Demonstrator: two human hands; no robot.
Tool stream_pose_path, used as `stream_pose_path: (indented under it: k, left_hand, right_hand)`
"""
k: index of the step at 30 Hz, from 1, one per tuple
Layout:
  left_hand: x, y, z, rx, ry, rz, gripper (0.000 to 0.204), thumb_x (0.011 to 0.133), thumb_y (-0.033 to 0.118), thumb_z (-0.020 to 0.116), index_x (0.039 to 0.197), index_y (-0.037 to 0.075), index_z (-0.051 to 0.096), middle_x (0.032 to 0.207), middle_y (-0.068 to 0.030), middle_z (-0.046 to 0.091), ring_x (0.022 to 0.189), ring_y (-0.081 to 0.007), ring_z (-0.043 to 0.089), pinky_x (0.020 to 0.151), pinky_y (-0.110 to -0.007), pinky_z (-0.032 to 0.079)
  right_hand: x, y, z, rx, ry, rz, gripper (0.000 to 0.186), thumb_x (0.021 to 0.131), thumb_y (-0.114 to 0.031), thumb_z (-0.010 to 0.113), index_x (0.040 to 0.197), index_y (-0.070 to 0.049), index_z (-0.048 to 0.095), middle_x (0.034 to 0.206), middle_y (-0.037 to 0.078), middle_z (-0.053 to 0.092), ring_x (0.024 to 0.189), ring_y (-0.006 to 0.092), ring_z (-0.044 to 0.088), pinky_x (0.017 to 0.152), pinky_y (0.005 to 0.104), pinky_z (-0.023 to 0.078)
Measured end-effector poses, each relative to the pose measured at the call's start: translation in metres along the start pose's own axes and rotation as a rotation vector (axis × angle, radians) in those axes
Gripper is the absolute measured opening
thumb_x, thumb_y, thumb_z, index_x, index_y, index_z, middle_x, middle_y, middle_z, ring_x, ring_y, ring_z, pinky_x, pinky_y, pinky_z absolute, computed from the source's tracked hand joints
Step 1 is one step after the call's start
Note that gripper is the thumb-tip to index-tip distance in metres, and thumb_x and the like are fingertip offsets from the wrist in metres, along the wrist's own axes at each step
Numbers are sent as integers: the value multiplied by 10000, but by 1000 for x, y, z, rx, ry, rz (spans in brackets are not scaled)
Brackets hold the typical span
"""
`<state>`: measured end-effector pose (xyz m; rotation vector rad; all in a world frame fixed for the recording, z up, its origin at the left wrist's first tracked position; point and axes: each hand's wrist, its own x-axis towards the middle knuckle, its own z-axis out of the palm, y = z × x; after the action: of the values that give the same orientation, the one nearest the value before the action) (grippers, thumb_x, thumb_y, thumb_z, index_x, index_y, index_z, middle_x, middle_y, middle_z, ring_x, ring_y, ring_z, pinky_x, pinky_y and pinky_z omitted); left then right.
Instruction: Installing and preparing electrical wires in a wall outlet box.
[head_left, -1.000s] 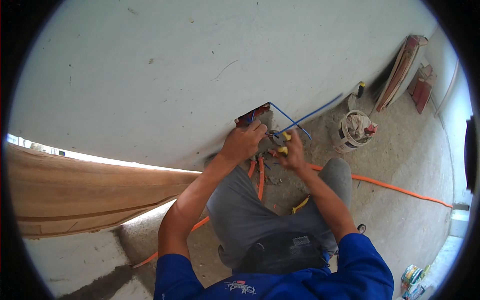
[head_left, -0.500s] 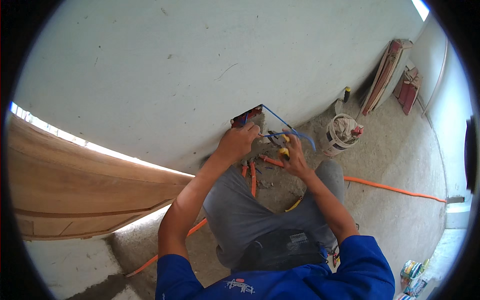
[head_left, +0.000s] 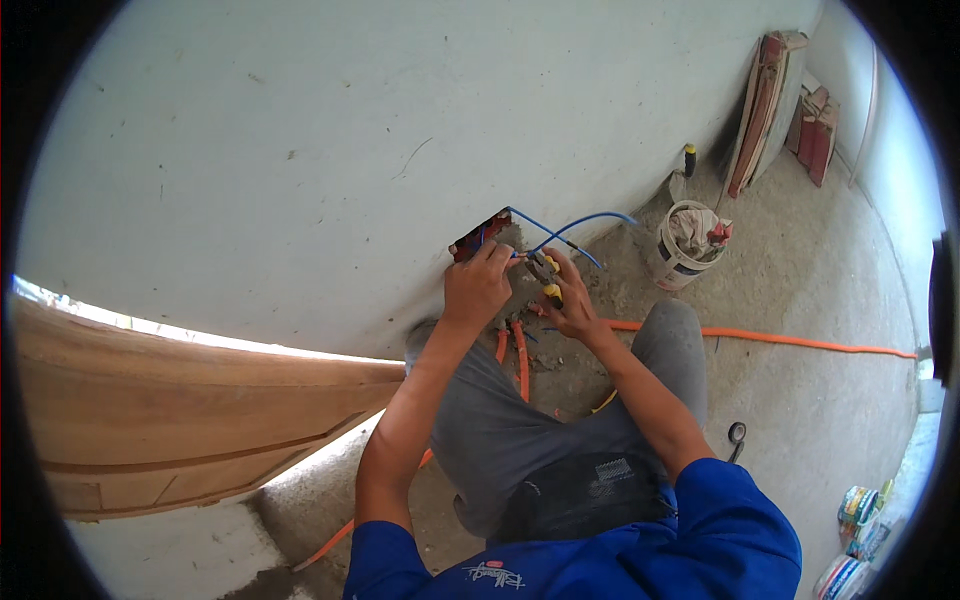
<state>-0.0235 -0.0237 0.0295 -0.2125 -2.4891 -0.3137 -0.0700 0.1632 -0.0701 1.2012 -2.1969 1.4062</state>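
My left hand [head_left: 478, 287] is closed, pinching a blue electrical wire [head_left: 590, 216] just in front of the red box [head_left: 480, 236] set into the wall. In my right hand [head_left: 574, 308] is a pair of pliers [head_left: 544, 269] with yellow-and-black handles. Its jaws lie at the wire beside my left fingertips, where a small copper-coloured bit shows. Whether the jaws grip the wire is too small to tell. From there the wire's free end arches off to the right, crossing a second blue wire [head_left: 547, 229] that comes out of the box.
Orange conduits [head_left: 520, 360] rise from the floor below the box, and another [head_left: 790, 342] runs right. A white bucket [head_left: 668, 268] stands by the wall, near a yellow-and-black handle [head_left: 690, 160]. Leaning boards [head_left: 765, 110] are farther right; a wooden door [head_left: 200, 400] is at left.
The pliers have moved left, close to my left fingertips. The wire's free end, which drooped down to the right, now arches upward. The whole view has shifted slightly.
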Motion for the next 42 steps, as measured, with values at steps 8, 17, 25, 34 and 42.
stream_pose_path:
  k: [8,17,25,34,42]
  left_hand:
    - [4,3,1,28,-41,2,94,826,148,660,911,125,629,862,-23,633,621,-261,657,488,-365,527]
    - [18,6,-25,-139,-354,-66,113,894,93,577,970,40,641,950,-110,651,788,-334,658,647,-441,532]
    - [31,-4,-35,-346,-552,-57,74,834,-7,530,878,-17,589,846,-203,640,839,-381,629,726,-456,481]
    - [29,-3,-27,-327,-486,-31,92,783,-19,557,871,-7,580,864,-168,667,819,-373,650,707,-464,505]
    - [5,-16,-4,67,-253,189,106,881,184,624,878,81,600,808,-73,632,587,-258,652,489,-361,516]
  right_hand:
    - [-9,2,15,183,8,178,309,859,-86,656,1131,47,595,1357,246,435,1166,439,505,969,477,422]
    - [-1,17,29,222,55,92,390,861,-69,626,1235,15,553,1367,243,438,1201,438,500,998,464,410]
    - [4,6,37,214,58,17,537,791,30,677,1292,-4,486,1433,259,383,1273,463,434,1018,496,394]
    - [3,23,48,229,152,-34,476,790,-3,679,1230,8,496,1306,228,458,1100,439,509,888,478,450]
    - [-16,-54,55,595,62,612,320,841,-92,623,1143,-7,561,1041,170,624,908,244,619,776,379,486]
